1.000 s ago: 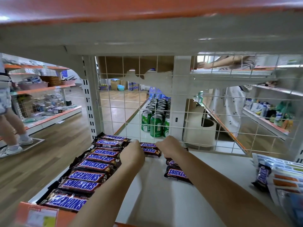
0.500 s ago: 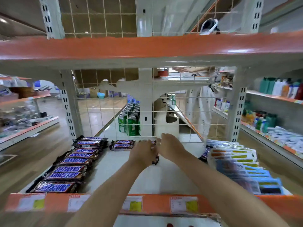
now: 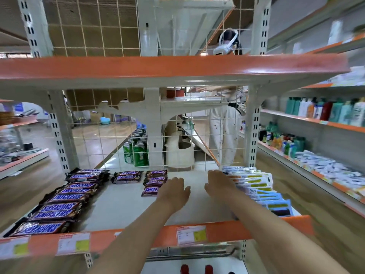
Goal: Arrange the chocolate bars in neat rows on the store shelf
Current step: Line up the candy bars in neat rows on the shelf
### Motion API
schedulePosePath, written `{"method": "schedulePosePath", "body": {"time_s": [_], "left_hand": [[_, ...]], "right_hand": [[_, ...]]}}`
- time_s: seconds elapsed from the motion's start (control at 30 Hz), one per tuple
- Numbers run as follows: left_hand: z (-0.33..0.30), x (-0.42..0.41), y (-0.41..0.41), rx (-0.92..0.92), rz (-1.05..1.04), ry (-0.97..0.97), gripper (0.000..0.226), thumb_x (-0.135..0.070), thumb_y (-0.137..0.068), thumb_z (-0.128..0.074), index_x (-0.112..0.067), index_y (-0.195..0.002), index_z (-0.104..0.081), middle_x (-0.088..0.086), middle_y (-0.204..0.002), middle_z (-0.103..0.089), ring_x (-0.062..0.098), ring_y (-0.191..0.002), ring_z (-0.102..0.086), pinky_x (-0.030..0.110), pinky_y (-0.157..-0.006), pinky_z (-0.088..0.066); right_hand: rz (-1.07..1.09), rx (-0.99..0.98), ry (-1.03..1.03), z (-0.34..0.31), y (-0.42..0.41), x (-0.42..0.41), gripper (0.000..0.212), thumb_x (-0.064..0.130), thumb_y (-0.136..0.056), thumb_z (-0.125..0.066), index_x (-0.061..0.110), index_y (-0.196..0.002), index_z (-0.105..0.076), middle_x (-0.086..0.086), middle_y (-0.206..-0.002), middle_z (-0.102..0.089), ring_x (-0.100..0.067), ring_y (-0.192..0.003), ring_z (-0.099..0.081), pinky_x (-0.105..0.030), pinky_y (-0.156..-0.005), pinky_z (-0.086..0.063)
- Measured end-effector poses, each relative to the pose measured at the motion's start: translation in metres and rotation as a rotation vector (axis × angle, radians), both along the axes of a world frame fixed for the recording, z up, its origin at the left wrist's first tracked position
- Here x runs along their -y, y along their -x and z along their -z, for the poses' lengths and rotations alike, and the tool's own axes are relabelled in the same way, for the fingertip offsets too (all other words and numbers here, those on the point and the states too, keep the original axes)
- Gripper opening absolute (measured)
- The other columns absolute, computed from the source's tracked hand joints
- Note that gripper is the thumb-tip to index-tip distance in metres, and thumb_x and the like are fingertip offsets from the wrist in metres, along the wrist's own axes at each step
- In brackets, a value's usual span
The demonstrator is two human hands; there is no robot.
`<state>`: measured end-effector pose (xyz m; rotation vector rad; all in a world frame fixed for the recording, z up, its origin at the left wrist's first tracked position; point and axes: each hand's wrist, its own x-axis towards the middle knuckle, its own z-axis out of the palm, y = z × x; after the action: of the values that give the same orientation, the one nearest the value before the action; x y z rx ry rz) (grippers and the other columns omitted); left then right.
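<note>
Head view looks down onto a white store shelf with an orange front lip carrying price labels. Both forearms reach in from 6 o'clock. Left hand hovers with fingers relaxed and loosely spread, holding nothing, just at 3 o'clock of a short column of chocolate bars. Right hand is likewise spread and holds nothing, its outer edge next to a fanned row of blue-and-white packets at 3 o'clock; whether it touches them cannot be told. A long row of bars runs along the shelf's edge at 9 o'clock, and a small pile of bars lies at 11 o'clock. Green cans stand behind the wire grid at 12 o'clock.
</note>
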<state>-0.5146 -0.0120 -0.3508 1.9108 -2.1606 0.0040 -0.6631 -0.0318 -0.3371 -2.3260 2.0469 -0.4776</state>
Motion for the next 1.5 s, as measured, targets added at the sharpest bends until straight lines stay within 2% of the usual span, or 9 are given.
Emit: {"method": "schedulePosePath", "body": {"time_s": [0.3,0.57,0.7,0.83,1.03,1.3,1.4,1.43,1.5], "left_hand": [[0.008,0.013,-0.001,-0.016,0.011,0.001,0.04,-0.037,-0.1,-0.03,-0.008,-0.12,-0.048,0.01,-0.122,-0.052,0.026,-0.115,-0.049,0.036,-0.091,-0.042],[0.009,0.034,-0.015,-0.093,0.011,0.044,0.042,-0.036,-0.1,-0.031,-0.008,-0.127,-0.046,0.007,-0.128,-0.05,0.021,-0.119,-0.047,0.032,-0.095,-0.04],[0.009,0.041,-0.022,-0.109,-0.003,0.045,0.043,-0.037,-0.1,-0.032,-0.008,-0.128,-0.046,0.006,-0.131,-0.049,0.021,-0.12,-0.047,0.033,-0.096,-0.04],[0.014,0.045,-0.027,-0.098,-0.006,0.029,0.043,-0.036,-0.1,-0.032,-0.008,-0.128,-0.046,0.008,-0.13,-0.05,0.022,-0.121,-0.046,0.033,-0.097,-0.04],[0.018,0.044,-0.027,-0.109,0.0,0.005,0.044,-0.036,-0.1,-0.032,-0.007,-0.13,-0.045,0.01,-0.132,-0.048,0.025,-0.123,-0.045,0.034,-0.099,-0.038],[0.02,0.04,-0.033,-0.126,0.0,0.005,0.042,-0.036,-0.1,-0.032,-0.007,-0.125,-0.047,0.01,-0.124,-0.052,0.024,-0.115,-0.05,0.034,-0.091,-0.043],[0.02,0.04,-0.036,-0.133,-0.006,0.016,0.04,-0.036,-0.099,-0.033,-0.007,-0.121,-0.049,0.009,-0.12,-0.055,0.024,-0.11,-0.052,0.035,-0.089,-0.046],[0.019,0.039,-0.037,-0.128,-0.004,0.024,0.039,-0.036,-0.099,-0.034,-0.007,-0.119,-0.05,0.009,-0.118,-0.056,0.024,-0.109,-0.052,0.035,-0.087,-0.046],[0.018,0.038,-0.04,-0.123,0.003,0.036,0.037,-0.035,-0.099,-0.035,-0.007,-0.117,-0.05,0.008,-0.118,-0.055,0.023,-0.109,-0.052,0.034,-0.084,-0.044]], "right_hand": [[0.097,-0.235,0.077,0.014,0.006,0.026,0.034,0.023,-0.094,-0.046,0.007,-0.123,-0.052,-0.01,-0.124,-0.056,-0.025,-0.114,-0.055,-0.033,-0.094,-0.045],[0.199,-0.407,-0.039,0.018,0.009,0.07,0.042,0.032,-0.094,-0.042,0.011,-0.13,-0.05,-0.009,-0.135,-0.051,-0.026,-0.13,-0.041,-0.048,-0.115,-0.012],[0.198,-0.523,-0.099,0.021,0.007,0.074,0.046,0.044,-0.097,-0.033,0.016,-0.13,-0.049,-0.005,-0.136,-0.051,-0.028,-0.136,-0.033,-0.053,-0.115,0.0],[0.227,-0.434,-0.085,0.026,-0.003,0.078,0.046,0.045,-0.097,-0.032,0.015,-0.126,-0.05,-0.01,-0.13,-0.056,-0.031,-0.132,-0.039,-0.056,-0.114,0.004],[0.136,-0.389,-0.09,0.029,-0.01,0.076,0.045,0.044,-0.096,-0.037,0.012,-0.126,-0.046,-0.011,-0.128,-0.054,-0.029,-0.123,-0.048,-0.055,-0.112,-0.012],[0.287,-0.339,-0.068,0.035,-0.008,0.077,0.037,0.029,-0.093,-0.047,0.012,-0.125,-0.052,-0.007,-0.129,-0.055,-0.028,-0.126,-0.045,-0.04,-0.114,-0.022],[0.205,-0.162,-0.055,0.048,-0.007,0.083,0.035,0.013,-0.097,-0.042,-0.003,-0.127,-0.049,-0.019,-0.127,-0.055,-0.029,-0.122,-0.048,0.004,-0.088,-0.032],[0.212,-0.106,-0.016,0.048,-0.008,0.082,0.031,0.012,-0.097,-0.043,-0.003,-0.122,-0.053,-0.019,-0.121,-0.058,-0.028,-0.115,-0.054,0.004,-0.08,-0.035],[0.224,-0.139,0.098,0.044,-0.012,0.078,0.024,0.024,-0.096,-0.049,0.009,-0.109,-0.062,-0.007,-0.107,-0.066,-0.021,-0.101,-0.063,-0.019,-0.087,-0.045]]}}
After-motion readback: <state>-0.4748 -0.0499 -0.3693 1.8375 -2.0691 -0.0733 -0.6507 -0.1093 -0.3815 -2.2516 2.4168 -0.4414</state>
